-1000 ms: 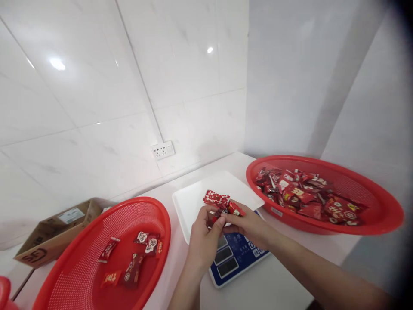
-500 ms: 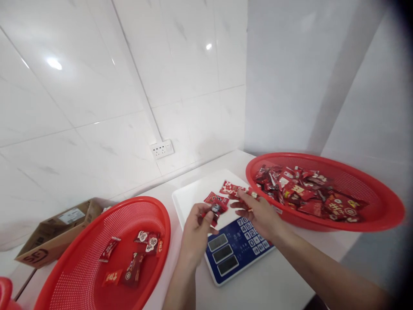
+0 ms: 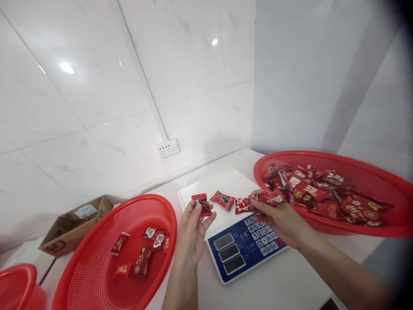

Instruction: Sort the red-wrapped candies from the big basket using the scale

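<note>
My left hand (image 3: 192,230) pinches a small red wrapped candy (image 3: 202,204) between thumb and fingers, over the left side of the digital scale (image 3: 209,183). Red snack packets (image 3: 247,204), one with a dotted pattern, are in the grip of my right hand (image 3: 275,215), above the keypad end of the scale. Between the hands, one red packet (image 3: 223,200) with dark lettering lies on the white scale pan. The blue panel (image 3: 240,249) with its displays and keys faces me; no digits can be read.
At right stands a red basket (image 3: 400,215) heaped with red wrapped snacks. A second red basket (image 3: 87,258) at left holds several packets. Behind it is an open cardboard box (image 3: 61,234), and another red basket (image 3: 30,280) shows at the lower left. A socket (image 3: 168,148) is on the wall.
My hands have moved apart. The left has drawn left with its candy and the right has shifted right with its packets, so the packet on the pan shows fully. The view has turned slightly.
</note>
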Demonstrator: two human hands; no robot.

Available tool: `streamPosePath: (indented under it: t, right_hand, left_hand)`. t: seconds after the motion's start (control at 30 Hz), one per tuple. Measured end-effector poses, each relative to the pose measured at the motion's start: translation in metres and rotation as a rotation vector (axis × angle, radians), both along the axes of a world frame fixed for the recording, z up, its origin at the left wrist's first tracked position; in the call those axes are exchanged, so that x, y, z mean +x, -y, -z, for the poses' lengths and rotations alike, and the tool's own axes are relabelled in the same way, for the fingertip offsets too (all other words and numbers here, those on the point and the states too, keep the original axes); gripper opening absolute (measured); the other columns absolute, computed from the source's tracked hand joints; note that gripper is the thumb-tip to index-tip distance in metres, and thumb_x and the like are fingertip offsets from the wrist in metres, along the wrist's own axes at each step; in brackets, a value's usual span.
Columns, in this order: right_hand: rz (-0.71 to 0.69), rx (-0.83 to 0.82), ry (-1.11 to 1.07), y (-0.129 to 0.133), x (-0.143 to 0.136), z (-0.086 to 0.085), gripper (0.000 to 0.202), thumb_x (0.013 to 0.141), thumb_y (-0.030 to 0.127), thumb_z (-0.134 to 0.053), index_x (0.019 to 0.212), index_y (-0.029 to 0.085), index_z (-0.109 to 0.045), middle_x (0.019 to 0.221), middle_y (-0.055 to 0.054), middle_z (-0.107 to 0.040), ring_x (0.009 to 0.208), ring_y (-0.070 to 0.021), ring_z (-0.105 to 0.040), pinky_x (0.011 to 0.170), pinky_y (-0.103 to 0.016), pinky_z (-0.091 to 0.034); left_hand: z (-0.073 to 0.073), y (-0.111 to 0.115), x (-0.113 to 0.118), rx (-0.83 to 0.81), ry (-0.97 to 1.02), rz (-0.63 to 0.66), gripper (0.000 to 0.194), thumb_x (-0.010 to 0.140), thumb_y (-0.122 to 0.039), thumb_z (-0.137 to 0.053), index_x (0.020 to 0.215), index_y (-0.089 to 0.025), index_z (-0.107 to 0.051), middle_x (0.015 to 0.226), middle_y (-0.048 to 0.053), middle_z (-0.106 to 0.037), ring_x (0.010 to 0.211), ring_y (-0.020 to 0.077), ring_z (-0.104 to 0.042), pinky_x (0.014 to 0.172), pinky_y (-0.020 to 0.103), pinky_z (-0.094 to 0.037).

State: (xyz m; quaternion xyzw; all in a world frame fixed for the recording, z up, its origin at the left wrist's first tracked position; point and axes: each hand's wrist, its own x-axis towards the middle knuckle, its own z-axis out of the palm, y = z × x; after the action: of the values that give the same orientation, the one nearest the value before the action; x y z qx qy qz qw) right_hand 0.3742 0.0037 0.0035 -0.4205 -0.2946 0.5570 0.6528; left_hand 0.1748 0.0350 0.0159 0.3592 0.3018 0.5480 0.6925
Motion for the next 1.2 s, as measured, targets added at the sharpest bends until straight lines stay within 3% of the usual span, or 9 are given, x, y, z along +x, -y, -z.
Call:
streamPosePath:
  t: [0.1, 0.3, 0.47, 0.73, 0.9, 1.03, 1.2]
  right_hand:
    - [-0.038, -0.017, 0.033, 0.003, 0.001, 0.0, 0.033, 0.056, 0.032, -0.081, 0.078, 0.022, -0.058, 0.07, 0.004, -0.064, 0.07, -0.0133, -0.062, 0.052, -0.02, -0.052]
    - [-0.066, -0.064, 0.053, 0.006, 0.003, 0.004, 0.034, 0.055, 0.032, -0.081, 0.079, 0.022, -0.058, 0.071, 0.004, -0.061, 0.07, -0.0139, -0.061, 0.054, -0.021, -0.052]
    - [-0.066, -0.08, 0.041, 0.005, 0.003, 0.006, 0.036, 0.054, 0.031, -0.082, 0.079, 0.021, -0.058, 0.071, 0.003, -0.061, 0.069, -0.0149, -0.062, 0.052, -0.021, -0.053]
    - [-0.085, -0.09, 0.068, 0.003, 0.003, 0.008, 0.034, 0.055, 0.032, -0.081, 0.079, 0.021, -0.06, 0.075, 0.001, -0.063, 0.074, -0.0157, -0.061, 0.053, -0.02, -0.054]
    - [-0.068, -0.104, 0.074, 0.001, 0.003, 0.009, 0.034, 0.052, 0.032, -0.082, 0.078, 0.023, -0.062, 0.074, 0.003, -0.064, 0.074, -0.015, -0.061, 0.051, -0.019, -0.053]
    - [-0.067, -0.103, 0.08, 0.0, 0.003, 0.011, 0.034, 0.051, 0.032, -0.083, 0.077, 0.023, -0.062, 0.074, 0.002, -0.064, 0.072, -0.015, -0.061, 0.05, -0.019, -0.054]
    - [-0.045, -0.101, 0.09, 0.001, 0.003, 0.012, 0.034, 0.051, 0.031, -0.083, 0.077, 0.023, -0.063, 0.074, 0.001, -0.064, 0.071, -0.0162, -0.062, 0.049, -0.02, -0.054]
  left_hand:
    - [0.005, 0.0, -0.001, -0.007, -0.045, -0.034, 0.02, 0.076, -0.035, -0.064, 0.084, -0.017, -0.062, 0.085, 0.004, -0.064, 0.088, 0.0158, -0.06, 0.072, 0.029, -0.054]
    - [0.012, -0.001, -0.002, 0.1, -0.181, -0.157, 0.022, 0.073, -0.037, -0.066, 0.074, -0.016, -0.061, 0.073, 0.002, -0.064, 0.064, 0.0103, -0.058, 0.053, 0.02, -0.049]
    - [0.013, -0.002, -0.001, 0.113, -0.178, -0.224, 0.022, 0.073, -0.037, -0.066, 0.073, -0.016, -0.06, 0.069, 0.001, -0.064, 0.059, 0.009, -0.056, 0.049, 0.017, -0.045]
    - [0.013, -0.016, -0.01, 0.016, -0.006, -0.323, 0.027, 0.075, -0.042, -0.062, 0.083, -0.017, -0.06, 0.072, -0.001, -0.06, 0.062, 0.006, -0.055, 0.057, 0.017, -0.048]
    - [0.012, -0.02, -0.018, -0.009, 0.023, -0.283, 0.028, 0.061, -0.024, -0.076, 0.084, -0.015, -0.062, 0.078, 0.001, -0.063, 0.063, 0.0044, -0.057, 0.064, 0.016, -0.049]
    - [0.011, -0.018, -0.018, 0.034, 0.003, -0.29, 0.027, 0.061, -0.023, -0.076, 0.082, -0.016, -0.062, 0.078, 0.0, -0.064, 0.067, 0.0058, -0.059, 0.071, 0.019, -0.049]
    - [0.012, -0.016, -0.014, 0.075, -0.016, -0.287, 0.021, 0.064, -0.024, -0.074, 0.079, -0.016, -0.061, 0.071, -0.002, -0.061, 0.063, 0.0063, -0.056, 0.062, 0.018, -0.047]
